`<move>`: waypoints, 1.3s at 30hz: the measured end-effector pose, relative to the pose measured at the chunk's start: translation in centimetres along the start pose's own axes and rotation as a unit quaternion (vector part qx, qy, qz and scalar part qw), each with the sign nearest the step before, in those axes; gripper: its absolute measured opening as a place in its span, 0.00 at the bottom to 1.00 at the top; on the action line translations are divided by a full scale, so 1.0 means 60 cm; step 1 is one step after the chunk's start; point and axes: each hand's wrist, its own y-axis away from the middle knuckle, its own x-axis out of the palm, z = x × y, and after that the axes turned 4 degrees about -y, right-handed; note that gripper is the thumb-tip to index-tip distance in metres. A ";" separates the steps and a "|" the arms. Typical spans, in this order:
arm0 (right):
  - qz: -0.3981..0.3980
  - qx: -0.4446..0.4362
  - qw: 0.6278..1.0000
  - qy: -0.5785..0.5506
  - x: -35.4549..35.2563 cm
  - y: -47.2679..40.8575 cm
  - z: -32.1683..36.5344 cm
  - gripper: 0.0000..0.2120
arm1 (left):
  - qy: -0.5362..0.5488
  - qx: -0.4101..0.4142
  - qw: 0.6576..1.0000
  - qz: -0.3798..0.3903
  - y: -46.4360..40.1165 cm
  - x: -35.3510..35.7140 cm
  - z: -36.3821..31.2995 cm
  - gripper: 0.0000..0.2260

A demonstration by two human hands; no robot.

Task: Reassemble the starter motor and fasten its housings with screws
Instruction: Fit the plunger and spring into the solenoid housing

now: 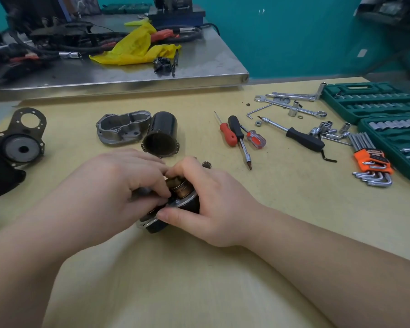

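Observation:
Both hands close around a starter motor part at the table's middle: a black body with a silver flange and a copper-coloured core showing between the fingers. My left hand curls over its left side and top. My right hand grips the right side, thumb on the flange. Behind them lies a black cylindrical housing with its open end towards me, and a grey cast cover beside it. A black end plate with a round hub sits far left. A small gear lies just beyond my right hand.
Three screwdrivers, a ratchet handle, loose sockets and wrenches lie at right. An orange hex key set and green socket cases are far right. A steel bench with cables and a yellow bag stands behind.

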 end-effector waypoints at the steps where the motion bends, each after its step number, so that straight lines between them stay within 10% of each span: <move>1: -0.001 -0.008 1.000 0.005 0.000 0.000 0.001 0.23 | -0.005 -0.021 1.000 0.016 -0.002 -0.004 -0.001 0.02; 13: -0.002 -0.060 0.996 0.065 -0.002 0.004 0.006 0.24 | -0.054 -0.205 0.959 0.188 -0.059 -0.045 -0.030 0.27; 39: 0.012 -0.072 0.995 0.066 0.001 0.001 -0.004 0.24 | -0.047 -0.162 0.962 0.215 -0.071 -0.050 -0.020 0.22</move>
